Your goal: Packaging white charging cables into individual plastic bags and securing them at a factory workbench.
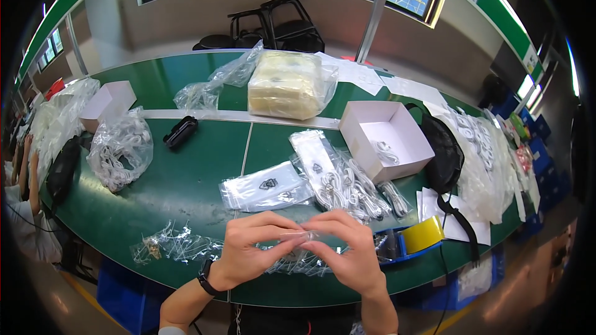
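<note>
Above the table's near edge, my left hand (248, 249) and my right hand (349, 249) meet fingertip to fingertip. Both are closed in a pinch on a small clear plastic piece (302, 236), whose exact kind is too small to make out. Under and beside my hands lie several clear plastic packets with thin white pieces (183, 243). Just beyond the fingers are flat clear bags with a dark print (267, 184). To their right, coiled white cables (357, 192) lie in clear bags. A blue tape dispenser (406, 249) with a yellow roll (423, 236) stands beside my right hand.
An open white box (397, 111) holds a white cable. Further back sits a plastic-wrapped yellowish bundle (284, 85). Left are a black case (180, 133) and a bag of white cables (121, 152). A black pouch with a strap (442, 152) lies right. People sit far left.
</note>
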